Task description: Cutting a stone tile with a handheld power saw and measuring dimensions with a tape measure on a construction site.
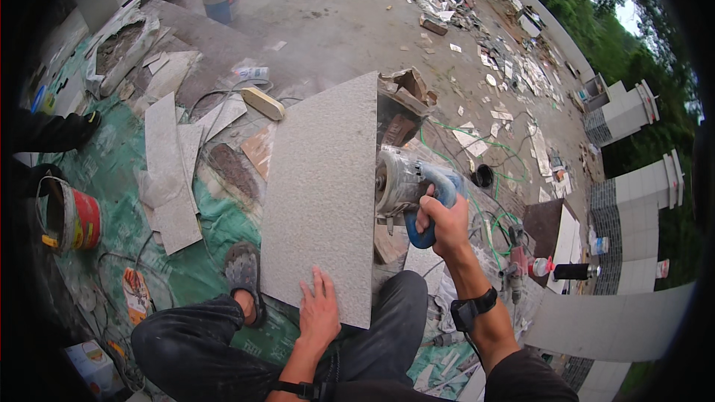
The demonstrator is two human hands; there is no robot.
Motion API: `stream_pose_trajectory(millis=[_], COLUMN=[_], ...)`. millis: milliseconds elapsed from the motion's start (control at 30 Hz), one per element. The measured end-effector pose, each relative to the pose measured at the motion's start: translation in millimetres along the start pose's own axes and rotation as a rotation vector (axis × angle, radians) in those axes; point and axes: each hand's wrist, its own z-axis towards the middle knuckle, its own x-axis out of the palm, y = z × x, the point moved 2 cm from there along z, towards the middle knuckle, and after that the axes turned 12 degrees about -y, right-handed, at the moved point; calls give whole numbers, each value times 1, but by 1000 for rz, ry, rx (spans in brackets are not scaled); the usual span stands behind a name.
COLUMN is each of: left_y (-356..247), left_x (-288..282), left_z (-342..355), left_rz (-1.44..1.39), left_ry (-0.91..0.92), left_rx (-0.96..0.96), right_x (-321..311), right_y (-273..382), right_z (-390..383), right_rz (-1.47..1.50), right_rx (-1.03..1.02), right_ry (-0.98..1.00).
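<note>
A large light-grey speckled tile (322,179) rests in front of me, above my knees, its far end slanted. My left hand (319,311) lies flat on its near end with fingers extended. My right hand (447,222) is wrapped round the blue handle of a handheld tile cutter (402,181). The cutter, with a dusty metal body, sits against the tile's right edge. Its blade is hidden from this view. A cream, rounded block (263,103) lies by the tile's far left edge.
Offcut tiles (170,171) lie on a green sheet (112,149) to the left, near a red bucket (80,217). Another person's dark shoe (91,123) stands there. Cables cross the ground. A drill (517,257) and black bottle (576,272) are at right; rubble (439,0) lies beyond.
</note>
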Motion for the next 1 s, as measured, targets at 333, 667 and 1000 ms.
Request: stream_pose_trajectory(millis=[333,667,1000], left_y=[1,2,3], left_x=[2,4,4], left_z=[-1,-1,-2], left_rz=[1,17,11], left_ry=[-31,-47,-37], left_rx=[21,26,19], right_x=[10,2,-3], right_y=[6,5,5], right_z=[22,-3,-16], right_rz=[-33,-20,-6], right_rx=[-44,27,58], right_ry=[3,-13,-1])
